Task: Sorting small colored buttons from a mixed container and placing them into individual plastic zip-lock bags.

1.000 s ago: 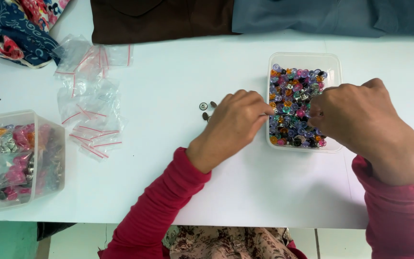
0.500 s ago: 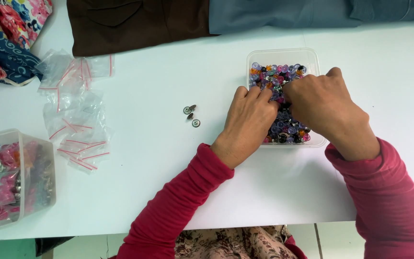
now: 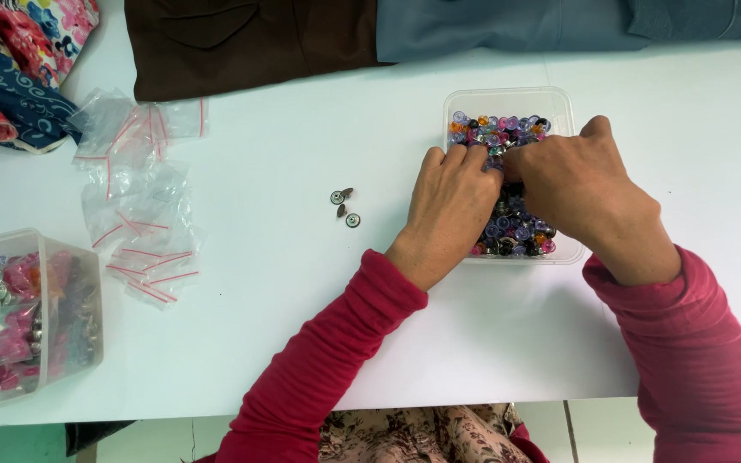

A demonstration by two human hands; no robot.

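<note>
A white worktop (image 3: 302, 343) fills nearly the whole view. Along its far edge lie a brown garment (image 3: 250, 43) and, to its right, a grey-blue garment (image 3: 559, 26); a heap of flowered fabric (image 3: 19, 60) sits at the far left corner. Two arms in red sleeves (image 3: 328, 377) reach in from the near edge. At the near left stands a clear box (image 3: 27, 326) packed with pink and dark bagged pieces. Beyond it, a loose scatter of small clear zip bags (image 3: 139, 197) with red strips spreads over the worktop.

Right of centre stands a clear plastic tub (image 3: 559, 99) full of small snap buttons (image 3: 521, 236) in purple, pink, orange and dark colours. Both hands are over it. The left hand (image 3: 452, 210) lies palm down at the tub's left rim, fingers curled together into the buttons. The right hand (image 3: 581, 193) meets it from the right, fingers bunched against the left fingertips; what they pinch is hidden.

Three small metal snap pieces (image 3: 345, 206) lie well apart on the bare worktop, left of the tub.
</note>
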